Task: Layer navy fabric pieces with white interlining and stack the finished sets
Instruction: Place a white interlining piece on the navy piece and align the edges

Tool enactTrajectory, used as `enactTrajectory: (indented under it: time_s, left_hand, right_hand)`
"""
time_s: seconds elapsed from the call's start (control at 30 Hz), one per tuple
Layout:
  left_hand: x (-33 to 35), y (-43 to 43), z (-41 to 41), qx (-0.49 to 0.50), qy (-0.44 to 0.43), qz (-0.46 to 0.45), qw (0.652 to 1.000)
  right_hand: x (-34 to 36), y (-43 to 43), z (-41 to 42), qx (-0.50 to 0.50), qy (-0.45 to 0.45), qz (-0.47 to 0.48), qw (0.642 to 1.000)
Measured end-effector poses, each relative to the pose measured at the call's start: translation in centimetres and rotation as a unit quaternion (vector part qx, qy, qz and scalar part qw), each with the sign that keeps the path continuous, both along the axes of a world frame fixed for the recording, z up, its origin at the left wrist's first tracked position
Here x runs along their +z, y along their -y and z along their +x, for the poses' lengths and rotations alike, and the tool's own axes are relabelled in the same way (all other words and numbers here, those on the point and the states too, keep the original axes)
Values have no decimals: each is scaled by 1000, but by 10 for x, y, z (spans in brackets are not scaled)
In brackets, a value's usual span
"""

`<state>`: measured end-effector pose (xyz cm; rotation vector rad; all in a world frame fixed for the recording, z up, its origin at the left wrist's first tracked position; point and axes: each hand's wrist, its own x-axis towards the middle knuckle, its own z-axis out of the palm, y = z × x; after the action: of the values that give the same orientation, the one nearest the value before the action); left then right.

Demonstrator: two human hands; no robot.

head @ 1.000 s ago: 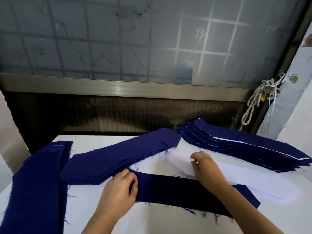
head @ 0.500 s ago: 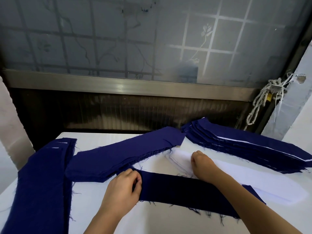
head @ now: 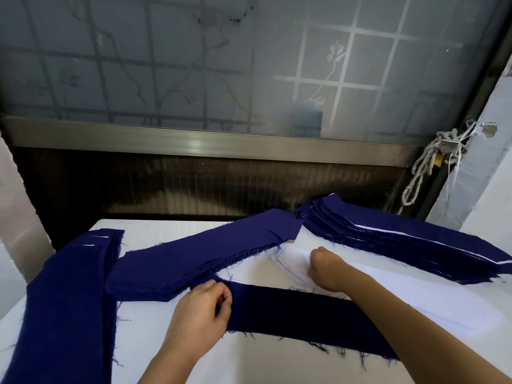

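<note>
navy strip (head: 291, 314) lies flat across the near middle of the table (head: 249, 361), its lower edge frayed, running from the left hand out under the right forearm. left hand (head: 198, 314) sits at the strip's left end with fingers curled and thumb drawn in, pinching that end. right hand (head: 329, 268) reaches over the strip's far edge and comes down on the left end of the interlining (head: 415, 297), fingers bent under; whether they grip a sheet i cannot tell, since the fingertips are hidden. the interlining is a white pile lying just beyond the strip and angled off to the right. just left of the hands a middle pile (head: 199, 259) of navy pieces slants up toward the far right, its near corner touching the strip's left end. further left a long left pile (head: 63, 300) of navy runs down the table's edge, with small white marks near its far end. beyond the interlining on the right sits a thick stack (head: 401, 239) of navy pieces with thin white edges showing between layers. behind the table stand a metal sill (head: 194, 139), a frosted window (head: 194, 65), and a knotted rope (head: 432, 167) at right.
</note>
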<state>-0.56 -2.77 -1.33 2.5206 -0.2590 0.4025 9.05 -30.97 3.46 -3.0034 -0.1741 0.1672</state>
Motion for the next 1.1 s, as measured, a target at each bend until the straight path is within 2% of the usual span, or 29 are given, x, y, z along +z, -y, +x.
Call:
enactTrajectory:
  time_s: [0.2,0.37,0.53,0.63,0.77,0.83,0.9,1.1]
  left_hand:
    - [1,-1,-2,-4,0,-15,1000]
    - [1,-1,-1,-3,-2,-22,1000]
    - [2,-1,-1,2,-2,-43,999]
    - [3,-1,-2,1,1,-63,998]
    - [4,-2,-3,3,5,-89,996]
    - [4,-1,-3,4,1,-89,996]
    - [4,-1,-3,2,-5,-91,996]
    - [4,-2,-2,4,-14,-88,996]
  right_hand:
    - [7,14,-7,-38,-2,132,991]
    - [6,21,-16,-81,-24,267,960]
    - [7,20,-21,-89,-24,320,943]
    - [10,17,-23,-58,-14,299,953]
    - [10,6,-27,-1,80,186,979]
    - [6,0,-27,13,107,178,978]
    - [2,-1,-26,1,107,166,980]
    - [-5,-3,-14,14,105,-1,994]
